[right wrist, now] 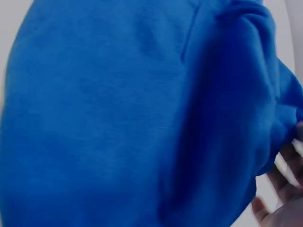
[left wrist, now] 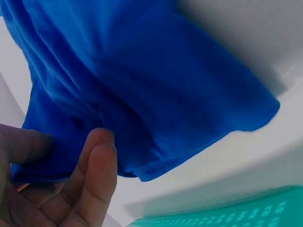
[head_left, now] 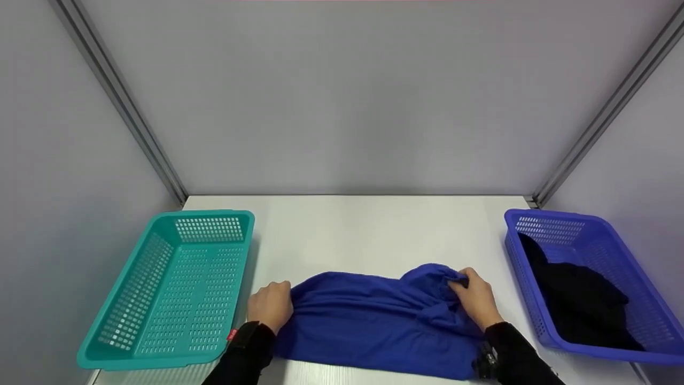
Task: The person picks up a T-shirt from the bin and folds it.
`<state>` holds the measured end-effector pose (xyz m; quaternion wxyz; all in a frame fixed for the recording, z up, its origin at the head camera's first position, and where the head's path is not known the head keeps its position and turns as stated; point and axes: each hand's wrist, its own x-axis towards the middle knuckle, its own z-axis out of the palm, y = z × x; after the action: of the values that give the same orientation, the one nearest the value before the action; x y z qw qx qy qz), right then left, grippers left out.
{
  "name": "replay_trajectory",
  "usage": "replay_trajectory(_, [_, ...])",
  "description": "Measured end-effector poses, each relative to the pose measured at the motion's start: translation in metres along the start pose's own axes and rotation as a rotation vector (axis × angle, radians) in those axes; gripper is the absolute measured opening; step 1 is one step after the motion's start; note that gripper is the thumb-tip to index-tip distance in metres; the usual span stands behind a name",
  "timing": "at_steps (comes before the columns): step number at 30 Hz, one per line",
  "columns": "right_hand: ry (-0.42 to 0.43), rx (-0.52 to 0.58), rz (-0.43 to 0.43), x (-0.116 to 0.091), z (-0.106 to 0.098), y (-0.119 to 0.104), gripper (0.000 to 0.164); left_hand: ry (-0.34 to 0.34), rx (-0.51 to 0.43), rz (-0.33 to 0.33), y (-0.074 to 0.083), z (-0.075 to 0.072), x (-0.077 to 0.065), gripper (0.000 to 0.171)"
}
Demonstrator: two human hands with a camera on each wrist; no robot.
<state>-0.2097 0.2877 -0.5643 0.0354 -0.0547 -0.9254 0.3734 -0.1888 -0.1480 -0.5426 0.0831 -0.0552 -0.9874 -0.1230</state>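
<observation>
A blue fabric garment [head_left: 368,321], bunched and wrinkled on its right side, lies across the front of the white table. My left hand [head_left: 271,306] pinches its left edge between thumb and forefinger; in the left wrist view the other fingers [left wrist: 100,177] are off the cloth. At the opposite end, my right hand [head_left: 477,299] pinches the gathered upper corner. Smooth blue cloth fills most of the right wrist view, where the fingers [right wrist: 279,184] show at the lower right edge. Whether it is a shirt or another piece of clothing I cannot tell.
A teal perforated basket [head_left: 247,256] stands at the left, with nothing visible inside. To the right, a purple-blue basket [head_left: 636,251] contains black cloth [head_left: 582,299]. Grey panels [head_left: 363,107] enclose the white table [head_left: 342,230] at the back and sides.
</observation>
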Motion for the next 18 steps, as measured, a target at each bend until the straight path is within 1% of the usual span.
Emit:
replay_trajectory(5, [0.087,0.034,-0.055,0.003,-0.008,-0.01,0.023,-0.001,-0.064,0.008,0.0,-0.008,0.004,0.017])
replay_trajectory(9, [0.164,0.032,-0.062,0.01,-0.015,-0.02,0.02,-0.02,-0.109,-0.025,0.0,-0.017,0.009,0.015])
replay_trajectory(13, [0.201,0.06,-0.039,0.018,-0.027,-0.033,0.018,-0.03,-0.14,-0.068,0.0,-0.029,0.019,0.013])
replay_trajectory(18, [0.205,0.174,-0.021,0.028,-0.047,-0.049,0.02,-0.004,-0.171,-0.092,-0.001,-0.045,0.031,0.011])
